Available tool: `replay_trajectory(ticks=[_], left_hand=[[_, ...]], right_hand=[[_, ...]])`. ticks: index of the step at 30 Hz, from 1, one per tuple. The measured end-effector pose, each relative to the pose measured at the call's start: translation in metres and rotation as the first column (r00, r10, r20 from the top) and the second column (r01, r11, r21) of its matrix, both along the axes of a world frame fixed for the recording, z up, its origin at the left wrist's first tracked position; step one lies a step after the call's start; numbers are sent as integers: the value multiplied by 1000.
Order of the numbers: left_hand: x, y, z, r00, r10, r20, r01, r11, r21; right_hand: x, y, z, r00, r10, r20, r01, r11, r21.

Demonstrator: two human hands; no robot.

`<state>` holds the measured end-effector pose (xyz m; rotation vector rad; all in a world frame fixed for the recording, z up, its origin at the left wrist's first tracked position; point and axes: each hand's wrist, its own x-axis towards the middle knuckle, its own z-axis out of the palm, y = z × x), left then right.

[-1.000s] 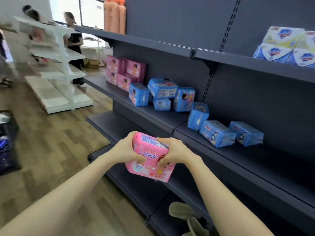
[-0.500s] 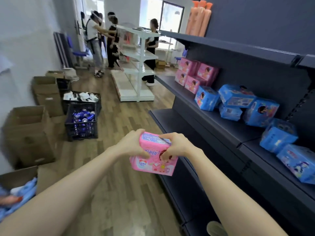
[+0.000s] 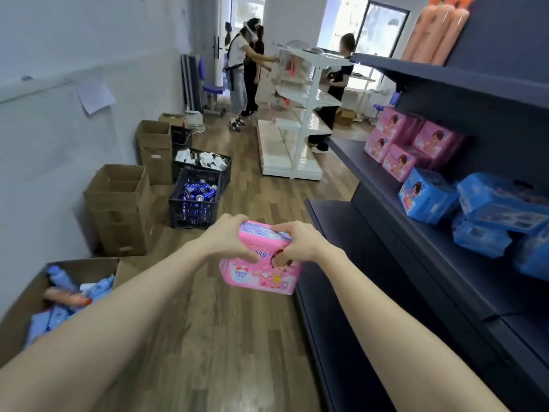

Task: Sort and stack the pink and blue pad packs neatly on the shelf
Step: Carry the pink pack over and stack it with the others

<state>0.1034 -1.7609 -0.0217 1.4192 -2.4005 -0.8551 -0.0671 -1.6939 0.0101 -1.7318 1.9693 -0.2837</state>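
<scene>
I hold a pink pad pack [image 3: 261,273] in both hands over the wooden floor, left of the dark shelf [image 3: 439,245]. My left hand [image 3: 227,239] grips its top left corner and my right hand [image 3: 297,243] grips its top right. Further along the middle shelf board, several pink pad packs [image 3: 413,144] sit stacked at the far end. Nearer to me on the same board, blue pad packs [image 3: 427,196] lie in a loose heap, some tilted, running off the right edge of the view.
Open cardboard boxes [image 3: 121,203] and dark crates with cans [image 3: 196,199] line the left wall. A box with bottles and blue packs [image 3: 56,298] stands at the near left. People work at a white shelf unit [image 3: 297,114] at the far end. Orange bottles [image 3: 433,28] stand on the top shelf.
The view has swung left, away from the shelf toward the aisle and the left wall. Both hands have kept their grip on the pink pack, held at about the same height.
</scene>
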Motion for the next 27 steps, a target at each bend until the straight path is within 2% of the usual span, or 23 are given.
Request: replay_trajectory(ticks=[16, 27], left_hand=[[-14, -56, -28, 966, 203, -162, -196, 979, 56], [3, -115, -49, 958, 236, -165, -226, 971, 75]], right_hand=[[-22, -85, -20, 986, 162, 30, -162, 986, 24], [-8, -148, -40, 980, 180, 88, -186, 981, 63]])
